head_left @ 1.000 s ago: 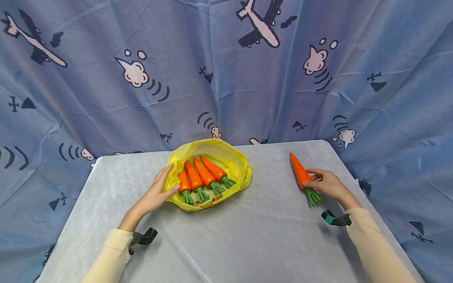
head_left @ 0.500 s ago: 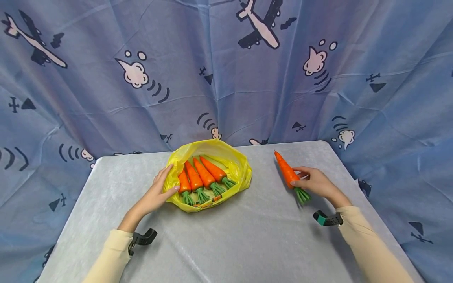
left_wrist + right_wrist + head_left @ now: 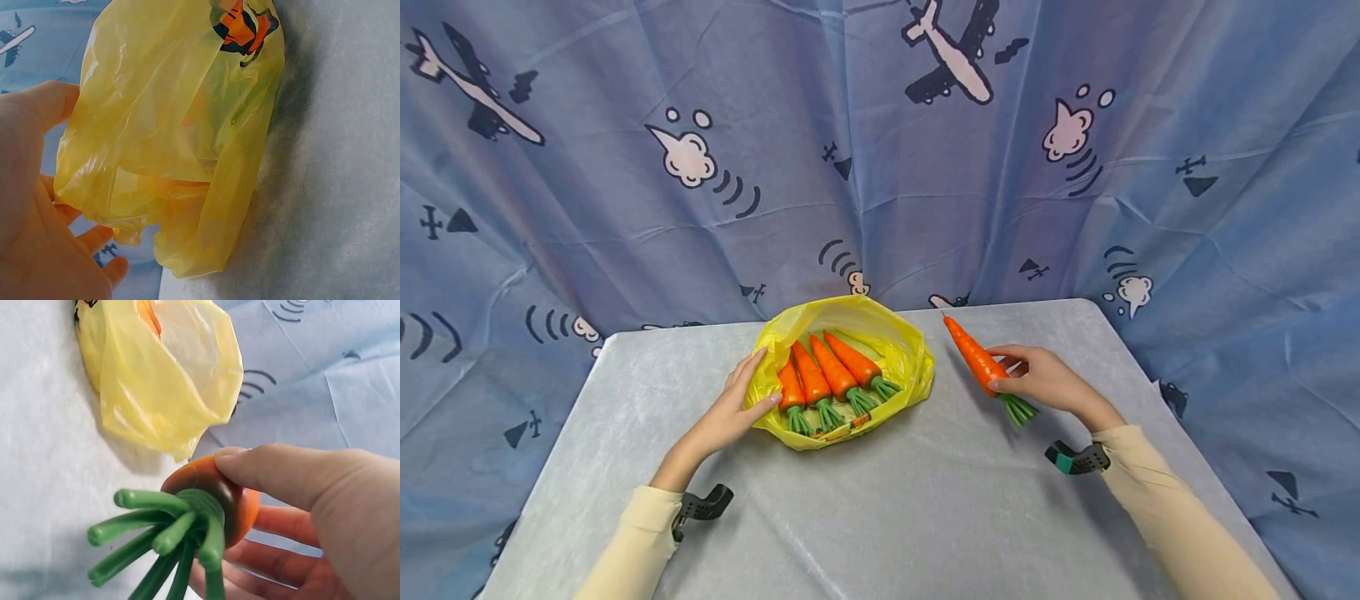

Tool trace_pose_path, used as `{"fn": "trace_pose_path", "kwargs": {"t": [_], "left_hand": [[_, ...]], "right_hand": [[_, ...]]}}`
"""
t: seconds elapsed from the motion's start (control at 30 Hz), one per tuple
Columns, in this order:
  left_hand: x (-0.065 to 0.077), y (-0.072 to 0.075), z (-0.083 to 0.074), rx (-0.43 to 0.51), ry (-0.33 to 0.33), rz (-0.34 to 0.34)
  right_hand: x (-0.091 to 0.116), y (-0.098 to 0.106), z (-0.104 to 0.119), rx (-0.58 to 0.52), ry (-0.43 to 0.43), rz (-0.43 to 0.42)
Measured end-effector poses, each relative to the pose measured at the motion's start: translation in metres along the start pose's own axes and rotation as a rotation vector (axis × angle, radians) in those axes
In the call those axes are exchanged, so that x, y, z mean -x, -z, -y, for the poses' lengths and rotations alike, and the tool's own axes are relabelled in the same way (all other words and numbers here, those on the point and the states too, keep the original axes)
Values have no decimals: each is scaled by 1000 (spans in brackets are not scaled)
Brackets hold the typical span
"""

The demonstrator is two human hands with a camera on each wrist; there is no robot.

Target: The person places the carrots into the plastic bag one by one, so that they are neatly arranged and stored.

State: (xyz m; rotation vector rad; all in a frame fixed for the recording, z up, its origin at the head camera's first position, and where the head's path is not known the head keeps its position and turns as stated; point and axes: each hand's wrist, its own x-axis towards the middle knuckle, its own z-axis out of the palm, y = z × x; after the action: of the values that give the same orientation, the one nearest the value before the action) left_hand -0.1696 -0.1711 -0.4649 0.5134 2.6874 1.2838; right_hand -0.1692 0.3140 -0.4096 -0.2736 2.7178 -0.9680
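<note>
A yellow plastic bag [image 3: 917, 367] lies with its mouth open, several orange carrots [image 3: 827, 367] with green stalks side by side in it. My left hand [image 3: 730, 412] holds the bag's left side, thumb over the rim; in the left wrist view part of the thumb is hidden by the yellow plastic [image 3: 150, 112]. Right of the bag, my right hand [image 3: 1045, 379] grips another carrot [image 3: 973, 354] near its thick end, between thumb and fingers. Its thin tip points up and left toward the bag. Close in the right wrist view are its green stalks [image 3: 169, 531].
A grey-white cloth covers the table [image 3: 865, 517]. Right behind the table's back edge hangs a blue curtain [image 3: 880, 150] printed with planes and clouds. Dark camera straps [image 3: 1078, 458] sit on both wrists.
My right hand has carried the carrot leftward, closer to the bag, and the carrot has tilted further left. The left hand and the bag have stayed in place.
</note>
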Motion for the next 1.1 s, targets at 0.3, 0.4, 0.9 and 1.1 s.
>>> {"fn": "trace_pose_path", "kwargs": {"t": [0.3,0.4,0.9,1.1], "left_hand": [[1,1,-2,0,7,0],[1,1,-3,2,11,4],[-1,1,-3,7,2,5],[-1,1,-2,1,6,16]], "right_hand": [[-6,-3,22,30,98,32],[-9,-5,31,38,129,46],[-34,-13,64,78,181,120],[-46,-15,75,92,182,166]]}}
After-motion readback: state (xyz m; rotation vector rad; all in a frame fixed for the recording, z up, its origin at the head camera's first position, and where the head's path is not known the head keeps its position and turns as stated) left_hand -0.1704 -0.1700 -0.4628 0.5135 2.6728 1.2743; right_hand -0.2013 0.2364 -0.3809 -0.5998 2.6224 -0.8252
